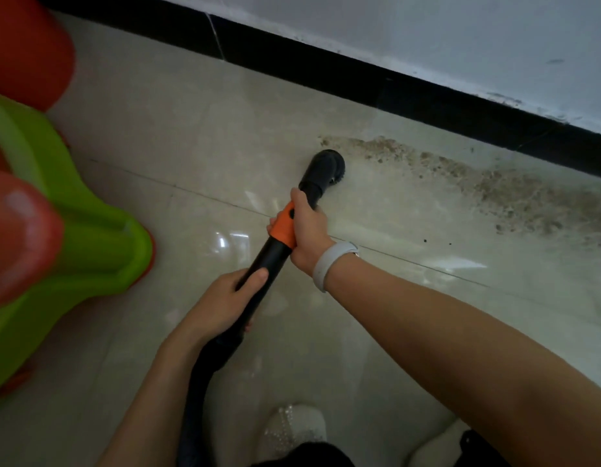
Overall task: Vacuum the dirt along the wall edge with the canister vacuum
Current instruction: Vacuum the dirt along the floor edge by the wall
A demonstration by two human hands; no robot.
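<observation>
Head view, looking straight down at a pale tiled floor, and both hands are on the vacuum wand. The right hand is forward, fingers wrapped tight around the orange collar of the wand, thumb lying along the black tube just above it. A white wristband sits on that wrist. The left hand is further back, closed around the black tube from the side, thumb pressed across the top. Behind it the black hose curves down toward the bottom edge of the picture.

Out front, the round black nozzle is down on the floor, right at the left end of the dirt. That dirt is a brown, speckled band running along the floor beside the black skirting board, widening toward the right edge of the floor. A few dark specks lie apart from the band, nearer the person. Above the skirting, a whitish wall with scuffed, dirty marks just over the black strip.

On the left edge of the floor stands a plastic piece in green and orange-red, blurred and close to the camera; I cannot tell what it is. At the bottom, a white sparkly shoe shows under the arms.
</observation>
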